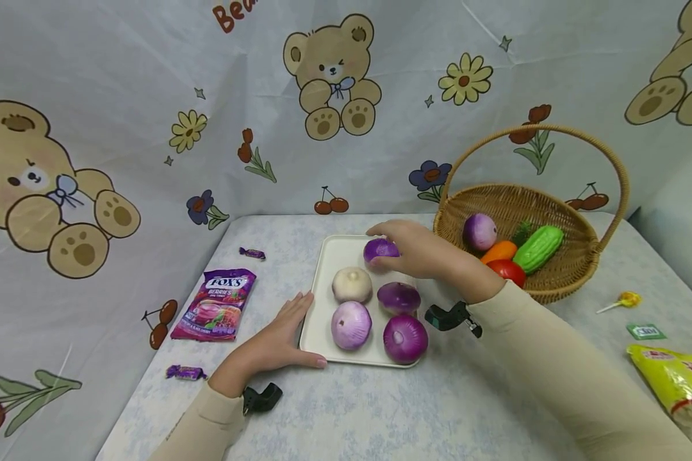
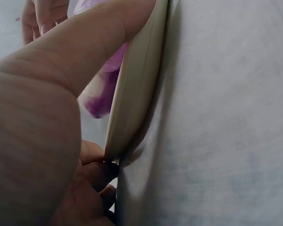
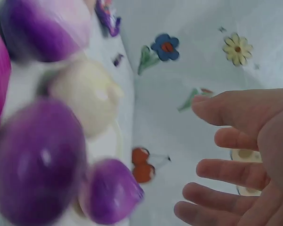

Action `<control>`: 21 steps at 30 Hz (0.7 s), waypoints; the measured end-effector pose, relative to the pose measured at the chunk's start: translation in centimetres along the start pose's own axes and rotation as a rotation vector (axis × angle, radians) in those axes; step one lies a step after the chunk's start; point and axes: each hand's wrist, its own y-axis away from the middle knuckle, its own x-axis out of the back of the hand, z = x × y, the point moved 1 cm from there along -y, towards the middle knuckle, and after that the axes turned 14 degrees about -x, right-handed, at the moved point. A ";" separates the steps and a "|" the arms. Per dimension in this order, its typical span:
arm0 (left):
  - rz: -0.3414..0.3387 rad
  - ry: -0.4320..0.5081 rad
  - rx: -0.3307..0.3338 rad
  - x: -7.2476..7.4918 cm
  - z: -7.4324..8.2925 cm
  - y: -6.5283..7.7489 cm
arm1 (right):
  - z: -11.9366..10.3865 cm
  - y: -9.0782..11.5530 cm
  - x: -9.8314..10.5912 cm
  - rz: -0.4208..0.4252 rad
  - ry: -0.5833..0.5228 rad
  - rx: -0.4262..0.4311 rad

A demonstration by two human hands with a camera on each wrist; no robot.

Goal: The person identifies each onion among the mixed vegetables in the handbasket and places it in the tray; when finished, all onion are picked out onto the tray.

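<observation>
My left hand (image 1: 282, 342) rests at the near left corner of a white tray (image 1: 323, 262), fingers along its left side, thumb along the front edge. In the left wrist view the thumb touches the tray wall (image 2: 140, 89). Over the tray's far right corner hovers my right hand (image 1: 418, 250), fingers spread and apart from a small purple onion (image 3: 111, 190) below it. Also on the tray are a white onion (image 1: 352, 285), a pale purple onion (image 1: 350, 325), a dark purple onion (image 1: 399, 298) and a magenta onion (image 1: 405, 338).
Right of the tray, a wicker basket (image 1: 576, 256) holds a purple-white onion (image 1: 480, 232), a carrot, a red vegetable and a green one (image 1: 539, 250). A candy bag (image 1: 216, 304) and wrapped candies lie left. A lollipop (image 1: 628, 299) and yellow bag (image 1: 680, 378) lie right.
</observation>
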 end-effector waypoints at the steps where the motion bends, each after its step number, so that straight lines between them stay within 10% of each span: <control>1: 0.002 0.002 -0.003 0.0 0.0 0.0 | 0.3 0.2 0.5 0.014 -0.008 -0.006; 21: -0.003 0.002 -0.007 -0.1 0.0 0.1 | 8.9 3.2 9.5 0.076 0.091 -0.286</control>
